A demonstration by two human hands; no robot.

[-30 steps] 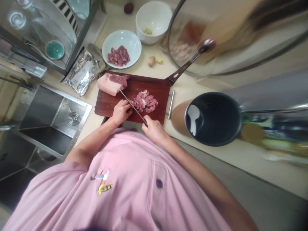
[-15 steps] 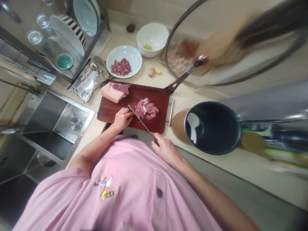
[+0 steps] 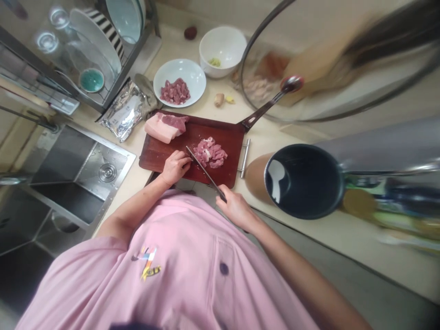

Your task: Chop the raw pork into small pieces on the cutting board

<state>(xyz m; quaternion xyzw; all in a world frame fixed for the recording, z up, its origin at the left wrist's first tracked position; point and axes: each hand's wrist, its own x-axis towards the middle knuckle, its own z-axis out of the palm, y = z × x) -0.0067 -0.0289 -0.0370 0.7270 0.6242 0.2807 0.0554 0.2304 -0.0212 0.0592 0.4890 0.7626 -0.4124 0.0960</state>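
My right hand (image 3: 234, 207) is closed round the handle of a kitchen knife (image 3: 204, 170), whose blade slants up and left over the cutting board (image 3: 158, 158). My left hand (image 3: 176, 167) rests at the board's near edge, fingers curled beside the blade; whatever lies under them is hidden. Just right of the blade is a pile of cut meat pieces (image 3: 213, 152). A larger slab of raw meat (image 3: 165, 127), pale on one side, lies at the board's back left corner. The board is reddish brown with a metal handle (image 3: 245, 158) on its right end.
Behind the board stand a plate (image 3: 197, 78) of meat pieces and a white bowl (image 3: 228, 43). A dark pot (image 3: 305, 181) stands to the right, near a glass lid (image 3: 292, 122) and a spoon (image 3: 263, 107). At left are a sink (image 3: 113, 172), a foil packet (image 3: 122, 112) and a dish rack (image 3: 118, 85).
The view has shifted slightly. Both hands stay close to the same places on the board, with the knife still in my right hand and its blade beside my left fingers.
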